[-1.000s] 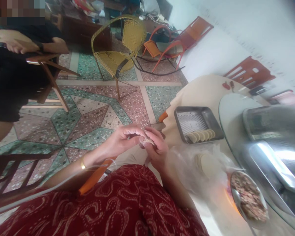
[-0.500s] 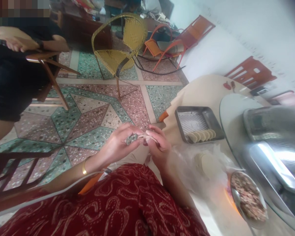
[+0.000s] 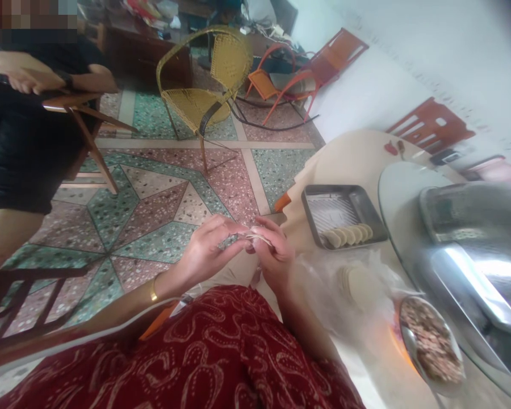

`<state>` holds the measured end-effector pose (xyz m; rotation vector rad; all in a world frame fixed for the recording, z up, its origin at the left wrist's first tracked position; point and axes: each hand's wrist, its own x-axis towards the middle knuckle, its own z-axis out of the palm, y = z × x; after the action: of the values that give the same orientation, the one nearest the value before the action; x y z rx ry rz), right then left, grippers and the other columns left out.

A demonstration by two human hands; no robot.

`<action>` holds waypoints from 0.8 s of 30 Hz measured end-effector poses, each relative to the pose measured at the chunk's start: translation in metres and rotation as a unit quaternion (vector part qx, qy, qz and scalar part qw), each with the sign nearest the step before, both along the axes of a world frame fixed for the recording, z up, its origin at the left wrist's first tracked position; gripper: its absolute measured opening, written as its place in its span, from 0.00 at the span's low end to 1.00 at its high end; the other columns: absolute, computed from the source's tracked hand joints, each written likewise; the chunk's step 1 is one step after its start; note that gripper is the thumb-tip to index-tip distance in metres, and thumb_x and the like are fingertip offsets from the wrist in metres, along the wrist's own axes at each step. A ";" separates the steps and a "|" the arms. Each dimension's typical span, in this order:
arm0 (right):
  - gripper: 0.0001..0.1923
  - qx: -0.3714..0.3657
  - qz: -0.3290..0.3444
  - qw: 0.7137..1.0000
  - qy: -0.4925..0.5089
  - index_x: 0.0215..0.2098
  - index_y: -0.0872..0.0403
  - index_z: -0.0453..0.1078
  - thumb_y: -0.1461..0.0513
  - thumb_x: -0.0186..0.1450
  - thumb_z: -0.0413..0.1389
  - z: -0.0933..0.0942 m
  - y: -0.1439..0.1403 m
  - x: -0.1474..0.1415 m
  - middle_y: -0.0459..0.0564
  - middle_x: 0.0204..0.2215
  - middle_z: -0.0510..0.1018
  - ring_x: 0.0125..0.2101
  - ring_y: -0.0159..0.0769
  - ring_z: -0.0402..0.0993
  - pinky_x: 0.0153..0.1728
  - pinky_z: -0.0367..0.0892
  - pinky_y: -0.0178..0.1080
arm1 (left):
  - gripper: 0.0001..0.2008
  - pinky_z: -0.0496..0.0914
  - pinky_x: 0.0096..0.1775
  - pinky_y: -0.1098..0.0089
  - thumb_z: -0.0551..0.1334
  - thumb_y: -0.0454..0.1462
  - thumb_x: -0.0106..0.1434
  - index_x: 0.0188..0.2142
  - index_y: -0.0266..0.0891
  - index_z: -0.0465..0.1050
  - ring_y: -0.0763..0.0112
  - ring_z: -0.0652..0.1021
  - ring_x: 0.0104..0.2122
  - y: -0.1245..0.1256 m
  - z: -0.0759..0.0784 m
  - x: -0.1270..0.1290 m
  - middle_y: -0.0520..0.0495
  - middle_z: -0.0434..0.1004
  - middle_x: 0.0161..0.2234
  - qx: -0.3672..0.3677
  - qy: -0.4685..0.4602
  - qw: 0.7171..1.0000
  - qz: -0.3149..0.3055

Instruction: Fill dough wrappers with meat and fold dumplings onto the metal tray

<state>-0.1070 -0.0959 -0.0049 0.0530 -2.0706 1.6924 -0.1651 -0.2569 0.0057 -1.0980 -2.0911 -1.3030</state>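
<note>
A pale folded dumpling (image 3: 259,236) is held between my two hands, above my lap. My left hand (image 3: 210,244) pinches its left edge with thumb and fingertips. Curled around its other side, my right hand (image 3: 276,250) grips it with the thumb and fingers. Much of the dumpling is hidden by my fingers. To the right, a dark metal tray (image 3: 313,211) holds a row of several folded dumplings (image 3: 349,235). Nearer me lie a stack of round dumpling wrappers (image 3: 360,287) on clear plastic and a bowl of minced filling (image 3: 432,341).
A cloth-covered table (image 3: 349,153) stands at my right, bearing a glass disc (image 3: 398,187) and large shiny metalware (image 3: 477,227). A seated person (image 3: 21,130) is at the far left. Beyond are a yellow woven chair (image 3: 196,102) and an orange rocking chair (image 3: 298,79).
My left hand has shifted slightly along the dumpling's edge toward the right hand. Both hands still grip it, and the tray and bowl stay put.
</note>
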 end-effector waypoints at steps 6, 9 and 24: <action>0.10 -0.015 0.019 1.000 -0.013 0.45 0.47 0.77 0.58 0.66 0.57 0.005 -0.003 0.000 0.51 0.50 0.78 0.32 0.31 0.81 0.28 0.80 0.35 | 0.02 0.72 0.35 0.71 0.63 0.32 0.64 0.36 0.40 0.74 0.73 0.77 0.31 0.005 0.004 -0.002 0.50 0.79 0.31 -0.004 0.033 0.999 0.027; 0.11 -0.025 0.034 0.999 -0.031 0.45 0.48 0.77 0.57 0.67 0.55 0.007 -0.002 0.001 0.52 0.50 0.78 0.36 0.33 0.81 0.28 0.80 0.34 | 0.03 0.72 0.36 0.70 0.64 0.34 0.64 0.38 0.41 0.75 0.72 0.77 0.32 0.004 0.006 -0.002 0.50 0.79 0.32 0.001 0.030 0.999 0.026; 0.18 0.061 0.062 0.996 0.018 0.55 0.45 0.70 0.61 0.67 0.55 0.010 0.002 0.006 0.52 0.56 0.76 0.54 0.41 0.75 0.54 0.74 0.49 | 0.02 0.72 0.36 0.68 0.64 0.35 0.64 0.38 0.41 0.75 0.71 0.77 0.33 0.005 0.011 0.000 0.49 0.78 0.32 0.016 -0.001 1.000 -0.016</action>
<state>-0.1008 -0.0943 0.0053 0.2544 -2.1809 1.6213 -0.1649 -0.2522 0.0167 -1.1209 -2.0556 -1.3475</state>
